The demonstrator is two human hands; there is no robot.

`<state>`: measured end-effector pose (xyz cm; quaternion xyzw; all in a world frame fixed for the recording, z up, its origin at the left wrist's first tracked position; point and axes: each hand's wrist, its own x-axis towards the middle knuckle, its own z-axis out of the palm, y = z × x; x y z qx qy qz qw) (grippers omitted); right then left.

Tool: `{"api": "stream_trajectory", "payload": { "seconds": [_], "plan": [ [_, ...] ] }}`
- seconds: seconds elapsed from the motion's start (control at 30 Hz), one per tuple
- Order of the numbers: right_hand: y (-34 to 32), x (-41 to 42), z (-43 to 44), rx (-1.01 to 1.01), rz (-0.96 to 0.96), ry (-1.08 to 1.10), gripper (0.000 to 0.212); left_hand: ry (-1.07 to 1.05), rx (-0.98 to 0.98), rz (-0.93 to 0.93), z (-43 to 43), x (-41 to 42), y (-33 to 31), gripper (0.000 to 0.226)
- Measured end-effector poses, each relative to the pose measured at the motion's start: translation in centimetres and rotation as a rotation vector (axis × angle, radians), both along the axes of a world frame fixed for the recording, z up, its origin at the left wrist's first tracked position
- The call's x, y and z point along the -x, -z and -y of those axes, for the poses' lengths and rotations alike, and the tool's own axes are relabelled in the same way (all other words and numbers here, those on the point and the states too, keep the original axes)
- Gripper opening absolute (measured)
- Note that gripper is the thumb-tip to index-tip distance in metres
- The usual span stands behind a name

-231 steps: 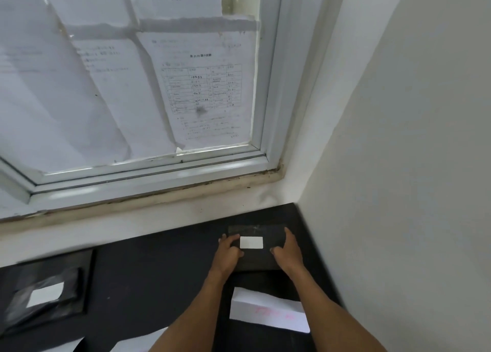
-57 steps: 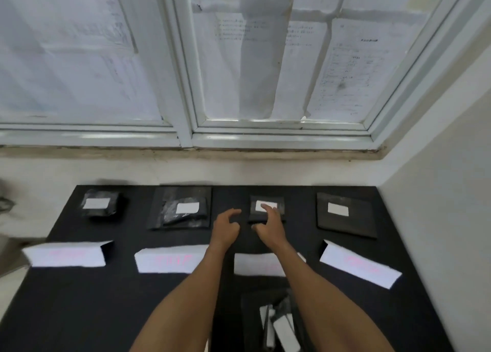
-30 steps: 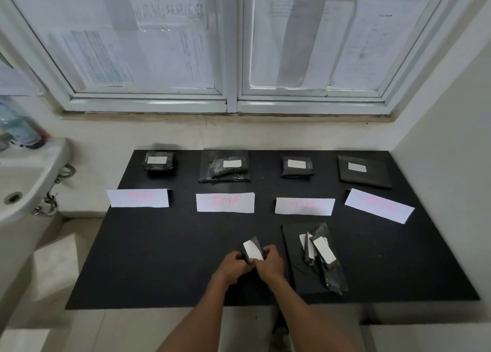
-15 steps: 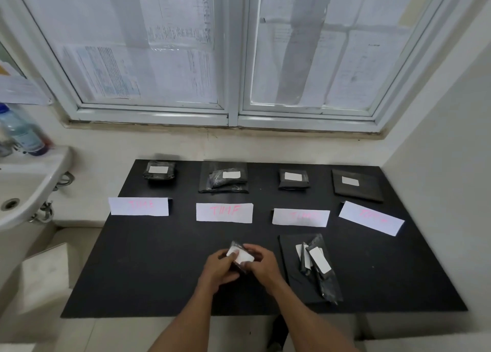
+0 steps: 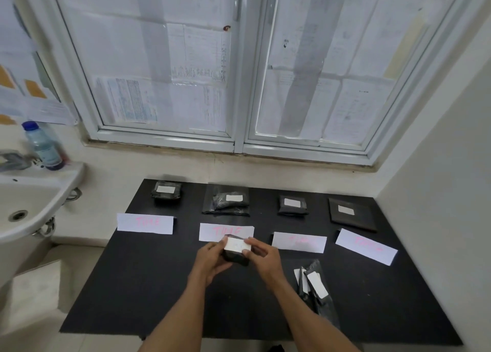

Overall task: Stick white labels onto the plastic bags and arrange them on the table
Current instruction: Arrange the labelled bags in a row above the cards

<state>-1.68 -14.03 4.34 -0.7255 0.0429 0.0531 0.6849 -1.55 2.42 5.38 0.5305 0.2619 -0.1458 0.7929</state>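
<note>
Both hands hold one small black plastic bag with a white label on top, above the middle of the black table. My left hand grips its left side and my right hand its right. Along the back stand labelled black bags: far left, a larger one, a small one and a flat one. A white paper card with pink writing lies in front of each.
A pile of loose black bags with white labels lies right of my right arm. A white sink with a plastic bottle stands left of the table. A wall runs close along the right. Paper-covered windows rise behind.
Both hands have carried the small labelled bag up and away from me, toward the second card. The camera has tilted upward slightly.
</note>
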Motion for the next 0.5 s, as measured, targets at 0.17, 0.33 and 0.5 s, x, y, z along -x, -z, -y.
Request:
{"api": "stream_trajectory", "payload": {
  "seconds": [0.17,0.33,0.5],
  "plan": [
    [-0.6,-0.7,-0.6,-0.097,-0.040,0.027,0.030,0.091,0.013,0.169,-1.0,0.5,-1.3,0.034],
    [-1.5,-1.3,-1.2,-0.191,-0.060,0.028,0.030,0.173,-0.003,0.170,-2.2,0.3,-2.2,0.036],
    [-1.7,-2.0,-1.7,-0.205,-0.075,0.008,0.024,0.162,0.027,0.149,-3.2,-0.5,-2.0,0.040]
  ]
}}
